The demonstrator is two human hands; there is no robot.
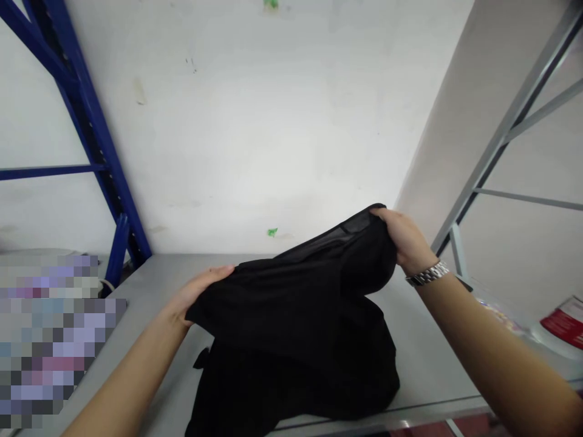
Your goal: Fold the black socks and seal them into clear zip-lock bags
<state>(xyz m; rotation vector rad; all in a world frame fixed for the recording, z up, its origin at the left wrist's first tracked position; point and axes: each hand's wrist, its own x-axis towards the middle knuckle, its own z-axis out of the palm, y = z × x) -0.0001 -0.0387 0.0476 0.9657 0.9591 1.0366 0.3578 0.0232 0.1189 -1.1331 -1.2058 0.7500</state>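
A black garment (291, 315) is stretched between my two hands above a grey shelf surface (437, 358). Its lower part rests on the shelf and hangs over the front edge. My left hand (200, 291) grips the upper left edge, thumb on top and the other fingers hidden behind the cloth. At the raised upper right corner, my right hand (403, 237) pinches the edge, with a metal-band watch (428, 274) on that wrist. Between the hands the upper edge slants up to the right and shows a thinner, sheer-looking inner layer. A small black bow or tie end sticks out at the left.
Blue rack posts (98, 121) stand at the left and a grey metal frame (496, 139) at the right. A white wall (282, 133) is behind. Blurred-out items (59, 346) lie at the left; a red and white packet (565, 321) is at the far right.
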